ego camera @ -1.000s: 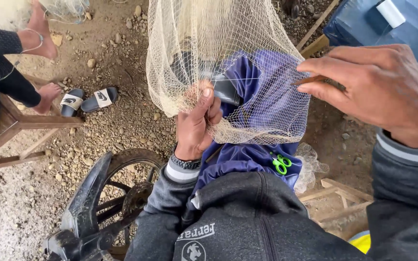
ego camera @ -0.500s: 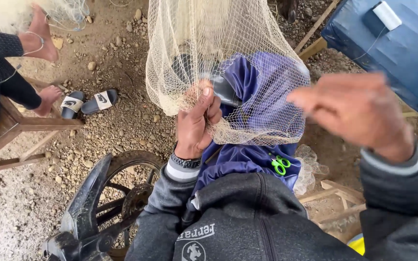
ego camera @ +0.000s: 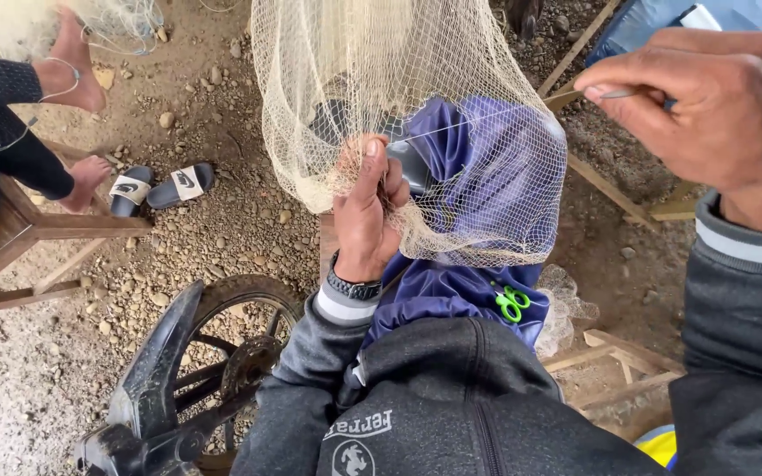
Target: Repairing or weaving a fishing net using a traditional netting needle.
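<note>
Our left hand is closed in a fist around a bunch of the pale fishing net, thumb up, down in front of our chest. Our right hand is up and off to the side, fingers pinched tight on a thin needle. One fine thread runs from that pinch back to the net at our left hand.

We see one net, and it hangs down from above and drapes over our knee in purple cloth. One pair of little green scissors lies on our lap, just under the net's edge.

Farther out, on the stony dirt, two black and white sandals lie side by side. Two bare feet of another person are near them, by a wooden bench. One dark wheel sits below our left arm.
</note>
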